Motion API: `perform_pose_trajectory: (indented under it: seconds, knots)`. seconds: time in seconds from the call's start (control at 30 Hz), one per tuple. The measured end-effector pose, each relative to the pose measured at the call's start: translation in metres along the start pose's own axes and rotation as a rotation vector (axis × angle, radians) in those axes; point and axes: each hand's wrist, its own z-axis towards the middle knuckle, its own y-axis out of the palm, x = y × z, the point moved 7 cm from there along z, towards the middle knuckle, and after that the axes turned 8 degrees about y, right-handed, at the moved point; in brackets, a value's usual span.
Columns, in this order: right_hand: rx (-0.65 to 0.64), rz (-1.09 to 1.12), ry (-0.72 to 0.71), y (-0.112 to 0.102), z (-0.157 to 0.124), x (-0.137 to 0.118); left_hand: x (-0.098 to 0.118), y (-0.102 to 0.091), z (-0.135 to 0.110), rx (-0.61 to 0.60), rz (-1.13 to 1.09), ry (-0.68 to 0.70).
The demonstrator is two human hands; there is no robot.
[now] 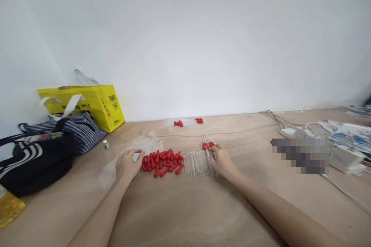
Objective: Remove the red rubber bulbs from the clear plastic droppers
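Observation:
My left hand [127, 166] is at the left edge of a pile of red rubber dropper bulbs [164, 160]. Its thumb and index finger curl together in a pinch; what lies between the tips is too small to make out. My right hand [222, 160] has its fingers closed on a thin clear dropper tube, at the right end of a row of clear tubes [197, 164] laid side by side. Just beyond those fingers lie several droppers with red bulbs fitted [205, 146], their tips pointing towards the wall.
Clear plastic bags [145, 142] lie behind my left hand. A bag of red-bulbed droppers [188, 122] rests by the wall. To the left stand a small bottle [106, 144], a yellow bag [108, 104], a striped bag [87, 131] and a black bag [49, 166]. Chargers [344, 158] and cables are right.

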Motion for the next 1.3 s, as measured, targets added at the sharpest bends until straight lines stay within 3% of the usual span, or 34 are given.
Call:
perform_pose_trajectory:
  seconds: [0.1, 0.17, 0.3, 0.37, 0.43, 0.57, 0.8, 1.07, 1.3]
  knots:
    - [0.004, 0.019, 0.152, -0.012, 0.026, 0.024, 0.034, -0.017, -0.011, 0.233, -0.018, 0.17]
    - [-0.012, 0.019, 0.242, -0.014, 0.042, 0.042, 0.075, -0.02, -0.028, 0.275, -0.115, 0.38]
    - [-0.09, 0.001, 0.391, -0.005, 0.062, 0.068, 0.17, -0.005, -0.078, 0.021, -0.364, 0.855]
    - [-0.143, -0.004, 0.431, 0.002, 0.068, 0.073, 0.202, 0.002, -0.096, -0.113, -0.411, 0.962]
    - [-0.186, -0.007, 0.454, 0.007, 0.072, 0.075, 0.221, 0.011, -0.101, -0.212, -0.411, 0.973]
    - [-0.236, -0.027, 0.476, 0.01, 0.079, 0.074, 0.234, 0.029, -0.091, -0.291, -0.4, 0.929]
    - [-0.264, -0.067, 0.457, 0.014, 0.081, 0.068, 0.236, 0.047, -0.077, -0.218, -0.39, 0.923]
    - [-0.265, -0.137, 0.432, 0.011, 0.079, 0.06, 0.235, 0.046, -0.079, -0.155, -0.393, 0.938]
    - [-0.259, -0.195, 0.369, 0.018, 0.087, 0.05, 0.223, 0.033, -0.088, -0.12, -0.448, 0.921]
